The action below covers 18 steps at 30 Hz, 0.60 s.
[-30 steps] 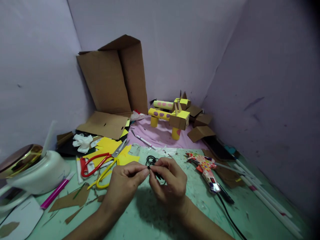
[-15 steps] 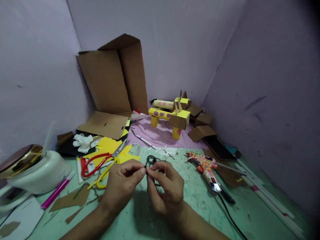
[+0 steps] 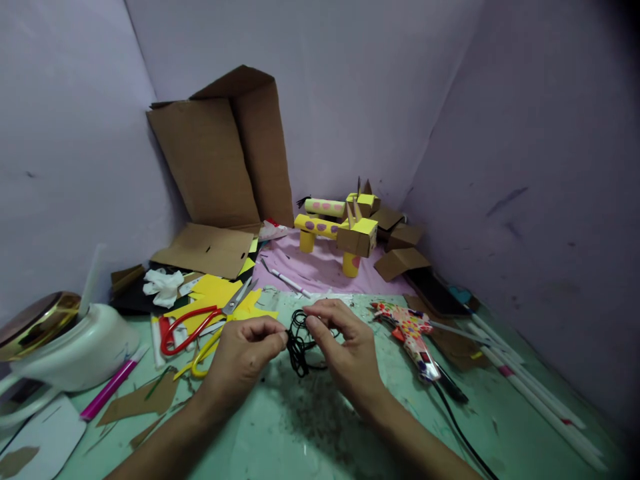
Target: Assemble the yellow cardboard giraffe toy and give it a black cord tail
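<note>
A loose tangle of thin black cord [image 3: 299, 353] is between my hands, above the green tabletop. My left hand [image 3: 247, 353] pinches the cord's left side between thumb and index finger. At the tangle's upper right is my right hand [image 3: 347, 347], thumb and fingers curled close to the loops; whether it grips a strand is hard to make out. Scissors with one red and one yellow handle [image 3: 197, 327] lie open just left of my left hand, on yellow paper scraps [image 3: 215, 290].
Two yellow cardboard animals [image 3: 357, 237] stand on a pink cloth [image 3: 285, 260] at the back. A patterned glue gun [image 3: 410, 337] with its cable lies right, near white glue sticks [image 3: 535, 393]. To the left are a white pot [image 3: 107, 347], a magenta marker [image 3: 110, 387] and cardboard pieces [image 3: 205, 250].
My right hand has come away from my left fingertips, up and to the right, with its fingers less pinched. More black loops now show between the hands.
</note>
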### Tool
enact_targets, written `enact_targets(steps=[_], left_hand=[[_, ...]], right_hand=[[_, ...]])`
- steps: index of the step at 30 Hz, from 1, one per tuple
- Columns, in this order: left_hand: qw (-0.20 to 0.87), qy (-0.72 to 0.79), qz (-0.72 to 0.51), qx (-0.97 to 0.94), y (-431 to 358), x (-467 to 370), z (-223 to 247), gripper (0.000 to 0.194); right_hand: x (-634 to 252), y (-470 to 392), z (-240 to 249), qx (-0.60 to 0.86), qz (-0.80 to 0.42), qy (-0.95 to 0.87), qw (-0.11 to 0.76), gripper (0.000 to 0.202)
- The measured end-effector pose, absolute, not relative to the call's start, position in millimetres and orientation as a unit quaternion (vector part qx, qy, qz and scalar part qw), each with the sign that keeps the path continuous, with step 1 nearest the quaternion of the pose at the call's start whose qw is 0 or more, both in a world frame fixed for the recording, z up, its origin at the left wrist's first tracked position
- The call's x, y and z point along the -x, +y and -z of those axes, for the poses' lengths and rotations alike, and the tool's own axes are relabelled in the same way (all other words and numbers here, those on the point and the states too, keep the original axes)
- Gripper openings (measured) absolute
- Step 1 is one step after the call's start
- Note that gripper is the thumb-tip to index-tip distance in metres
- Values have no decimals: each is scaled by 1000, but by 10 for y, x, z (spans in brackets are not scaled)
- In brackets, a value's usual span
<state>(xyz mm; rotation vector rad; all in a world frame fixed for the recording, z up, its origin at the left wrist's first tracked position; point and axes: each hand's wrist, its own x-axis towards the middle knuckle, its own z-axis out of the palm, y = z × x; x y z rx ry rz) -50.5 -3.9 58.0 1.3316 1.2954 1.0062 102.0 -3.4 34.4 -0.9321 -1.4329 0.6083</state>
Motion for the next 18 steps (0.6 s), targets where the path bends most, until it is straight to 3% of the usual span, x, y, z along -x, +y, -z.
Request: enact_targets(steps=[6,12,18], left_hand=[[521,522,-358,-573,-42,535,-636,14],[598,484,-289,-570,-28,597,-667,9],[646,455,-308,-530,12,664,-665,7]], right_hand=[[-1105,15,-335,314,-339,-706,537,20],[-1172,40,-353,280,-275,-774,497,11],[-1172,-6,-402,263,-240,-780,514,16]])
